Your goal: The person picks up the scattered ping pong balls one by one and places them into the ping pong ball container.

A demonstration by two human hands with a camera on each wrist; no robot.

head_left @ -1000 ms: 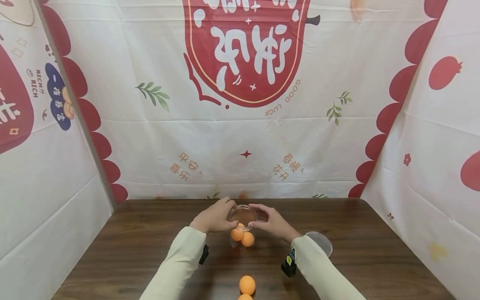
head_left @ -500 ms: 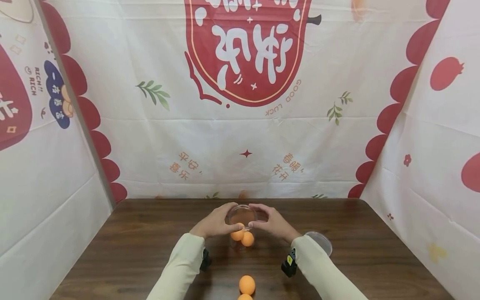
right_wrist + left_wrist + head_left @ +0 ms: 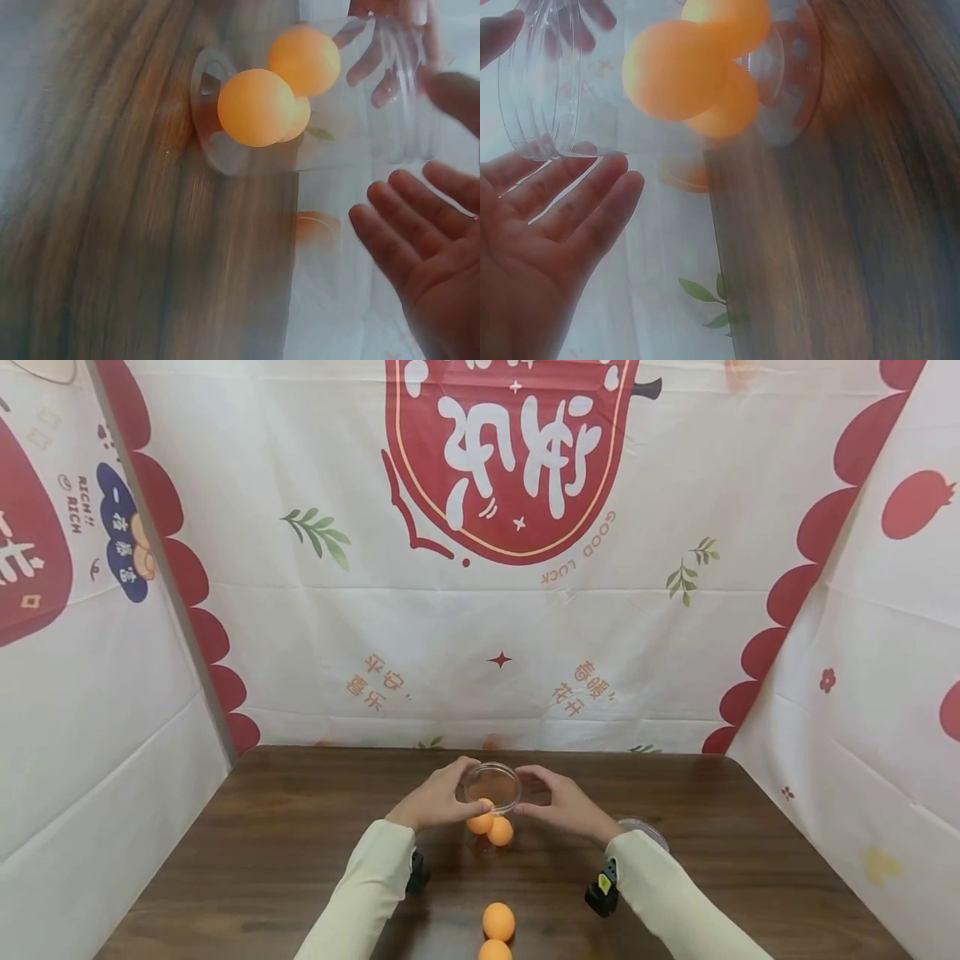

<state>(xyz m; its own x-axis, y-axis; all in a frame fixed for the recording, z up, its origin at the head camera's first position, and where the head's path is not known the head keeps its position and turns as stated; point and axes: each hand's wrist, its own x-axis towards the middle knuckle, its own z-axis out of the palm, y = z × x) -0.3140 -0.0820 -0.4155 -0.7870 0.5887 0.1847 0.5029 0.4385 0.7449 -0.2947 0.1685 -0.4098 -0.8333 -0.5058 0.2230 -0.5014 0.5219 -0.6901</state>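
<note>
A clear plastic jar (image 3: 604,124) stands upright on the table, with three orange ping-pong balls (image 3: 257,109) visible near its bottom. My left hand (image 3: 435,799) holds it by the neck, thumb on the near side and fingers on the far side. On the right, my right hand (image 3: 562,803) is spread close beside the rim, its fingers loosely extended and a small gap showing in the head view. The jar's mouth is uncovered.
Two more orange balls, one (image 3: 498,922) behind the other, lie on the brown wooden table (image 3: 300,843) near the front. A clear round lid (image 3: 649,832) lies at the right, partly behind my right sleeve. Printed cloth (image 3: 480,627) hangs behind and at both sides.
My right hand has shifted slightly right, away from the jar's rim. My left hand keeps its place at the neck. The head view has shifted a little.
</note>
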